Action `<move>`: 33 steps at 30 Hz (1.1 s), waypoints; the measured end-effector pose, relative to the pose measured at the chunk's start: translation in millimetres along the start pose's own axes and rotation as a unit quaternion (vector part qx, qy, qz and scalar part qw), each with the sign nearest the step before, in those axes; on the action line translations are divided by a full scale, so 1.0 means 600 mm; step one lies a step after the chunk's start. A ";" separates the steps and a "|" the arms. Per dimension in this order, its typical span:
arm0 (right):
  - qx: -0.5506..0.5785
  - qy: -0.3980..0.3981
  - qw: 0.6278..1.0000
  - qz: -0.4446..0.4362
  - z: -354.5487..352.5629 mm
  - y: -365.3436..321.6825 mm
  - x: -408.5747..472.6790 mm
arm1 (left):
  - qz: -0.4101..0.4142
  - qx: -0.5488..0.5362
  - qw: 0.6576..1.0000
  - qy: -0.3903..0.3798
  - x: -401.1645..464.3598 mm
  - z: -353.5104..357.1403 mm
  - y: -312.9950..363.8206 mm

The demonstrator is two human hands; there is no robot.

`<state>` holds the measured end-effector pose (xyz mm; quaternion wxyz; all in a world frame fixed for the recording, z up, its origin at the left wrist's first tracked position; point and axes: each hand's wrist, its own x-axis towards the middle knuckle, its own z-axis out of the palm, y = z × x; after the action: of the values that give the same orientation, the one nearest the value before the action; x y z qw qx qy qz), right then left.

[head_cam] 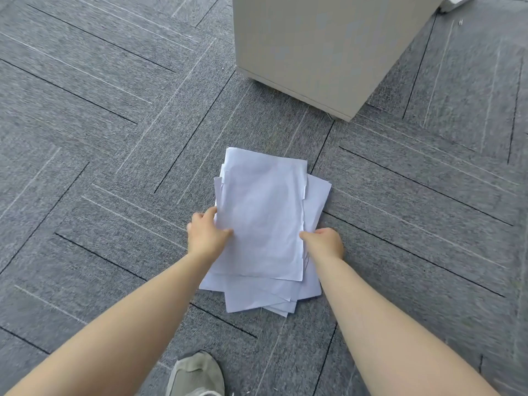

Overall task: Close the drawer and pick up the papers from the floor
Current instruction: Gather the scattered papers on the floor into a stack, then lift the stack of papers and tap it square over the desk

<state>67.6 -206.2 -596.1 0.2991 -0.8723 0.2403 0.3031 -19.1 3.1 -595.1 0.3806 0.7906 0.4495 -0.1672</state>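
Observation:
A loose stack of white papers (261,212) sits over the grey carpet in the middle of the view, its sheets fanned out unevenly at the near end. My left hand (207,234) grips the stack's left edge, thumb on top. My right hand (324,242) holds the right edge, fingers curled under the sheets. A beige drawer cabinet (320,47) stands beyond the papers at the top; only its plain side and bottom edge show, and its drawer fronts are hidden.
Grey carpet tiles (100,138) with dark and light lines cover the floor all around. My shoe (197,374) shows at the bottom edge. A white object (457,1) lies at the top right corner behind the cabinet.

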 end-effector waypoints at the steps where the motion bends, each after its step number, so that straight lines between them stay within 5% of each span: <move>1: 0.044 0.007 0.999 0.012 0.002 -0.004 -0.002 | 0.001 0.005 1.000 0.002 0.007 0.002 0.007; 4: 0.160 0.014 0.985 0.066 0.020 -0.011 -0.003 | -0.033 -0.051 0.998 -0.008 0.020 0.002 0.027; 8: 0.158 -0.046 0.981 0.098 0.037 -0.017 -0.016 | -0.072 -0.056 0.995 -0.048 0.025 0.008 0.032; 11: 0.105 -0.063 0.991 0.061 0.038 -0.019 -0.038 | -0.071 -0.093 0.991 -0.071 0.013 0.009 0.019; 16: 0.207 -0.059 0.976 -0.040 -0.037 -0.079 -0.116 | -0.010 -0.283 0.955 -0.089 -0.045 -0.091 0.070; 27: 0.337 -0.059 0.910 -0.235 -0.538 -0.498 -0.567 | 0.160 -0.433 0.886 0.025 -0.405 -0.610 0.522; 33: 0.403 -0.002 0.859 -0.315 -0.850 -0.715 -0.769 | 0.274 -0.428 0.861 0.013 -0.582 -0.890 0.812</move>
<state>198.2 -134.3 200.9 0.7047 -0.7039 0.0535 0.0710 159.2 51.9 185.7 0.7063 0.6431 0.2471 0.1626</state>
